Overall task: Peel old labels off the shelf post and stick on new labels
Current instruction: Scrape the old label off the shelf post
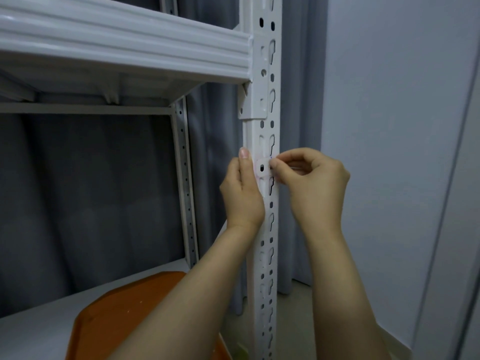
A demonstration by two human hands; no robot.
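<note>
A white perforated shelf post [267, 105] runs upright through the middle of the view. A small pale label [262, 168] with a faint pink edge is stuck across the post at mid-height. My left hand [241, 193] rests against the post's left side, thumb up beside the label. My right hand [315, 183] is curled at the post's right side, with its fingertips pinching the label's right end. Whether that end is lifted off the metal I cannot tell.
A white shelf beam [124, 45] crosses the upper left and joins the post. An orange tray [114, 318] lies on the lower shelf [39, 323]. Grey curtains [85, 190] hang behind, and a pale wall [394, 126] stands to the right.
</note>
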